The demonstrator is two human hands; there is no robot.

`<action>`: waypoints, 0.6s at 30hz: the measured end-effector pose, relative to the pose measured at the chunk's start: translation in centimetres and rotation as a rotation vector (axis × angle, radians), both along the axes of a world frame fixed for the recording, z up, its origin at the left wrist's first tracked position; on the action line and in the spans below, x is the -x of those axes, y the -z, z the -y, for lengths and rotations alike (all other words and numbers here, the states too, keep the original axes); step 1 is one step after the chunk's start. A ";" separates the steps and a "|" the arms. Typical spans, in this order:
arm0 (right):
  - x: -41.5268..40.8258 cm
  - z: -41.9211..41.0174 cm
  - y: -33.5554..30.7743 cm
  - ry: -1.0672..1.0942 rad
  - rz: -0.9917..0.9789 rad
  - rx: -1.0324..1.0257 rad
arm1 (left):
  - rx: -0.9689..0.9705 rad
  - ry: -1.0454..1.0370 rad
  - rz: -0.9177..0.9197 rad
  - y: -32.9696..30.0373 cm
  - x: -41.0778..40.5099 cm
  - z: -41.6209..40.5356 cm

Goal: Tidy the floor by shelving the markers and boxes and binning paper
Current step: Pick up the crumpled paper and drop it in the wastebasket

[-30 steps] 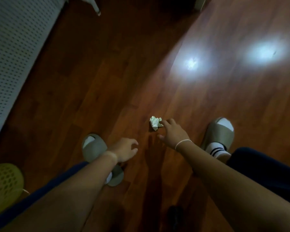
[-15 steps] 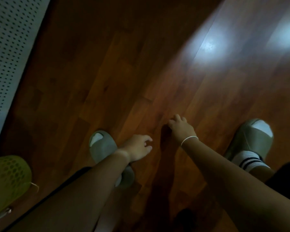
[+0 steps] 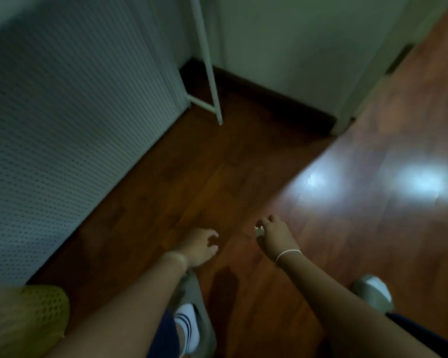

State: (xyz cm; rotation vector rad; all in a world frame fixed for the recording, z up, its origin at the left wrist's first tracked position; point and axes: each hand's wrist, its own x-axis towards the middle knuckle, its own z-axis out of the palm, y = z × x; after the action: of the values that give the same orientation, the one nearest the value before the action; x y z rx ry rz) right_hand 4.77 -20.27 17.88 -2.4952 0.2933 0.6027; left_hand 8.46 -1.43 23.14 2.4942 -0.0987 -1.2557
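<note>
My right hand [image 3: 275,235] is closed around a small crumpled white paper [image 3: 259,230], of which only a pale edge shows past the fingers, held above the wooden floor. My left hand [image 3: 199,245] hangs beside it, a little lower left, with fingers loosely curled and apart and nothing in it. A yellow-green mesh bin [image 3: 40,310] stands at the lower left edge, partly cut off and blurred.
A white perforated panel [image 3: 62,140] runs along the left. A white metal frame leg [image 3: 212,81] stands in the far corner by the wall and dark skirting. My slippered feet [image 3: 191,321] are on the red-brown floor [image 3: 359,228], which carries bright light reflections.
My right hand closed on the crumpled paper and lifted it off the floor. The view has risen and tilted up, so the wall corner and frame leg now show.
</note>
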 end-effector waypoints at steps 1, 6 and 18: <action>-0.5 -0.9 -2.1 -0.006 0.043 -0.009 | 0.009 -0.011 0.043 -1.9 -0.3 -1.0; -1.9 -7.6 -12.1 -0.044 0.199 -0.073 | -0.005 -0.058 0.272 -12.2 0.8 -8.9; 1.8 -35.1 -23.8 -0.317 0.380 -0.430 | -0.140 -0.487 0.518 -21.6 14.1 -36.7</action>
State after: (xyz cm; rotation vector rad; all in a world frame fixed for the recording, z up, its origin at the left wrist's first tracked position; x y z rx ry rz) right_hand 2.96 14.78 41.65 -2.1825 -0.3468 0.2607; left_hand -5.60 35.31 44.70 2.6709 0.4569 -0.4267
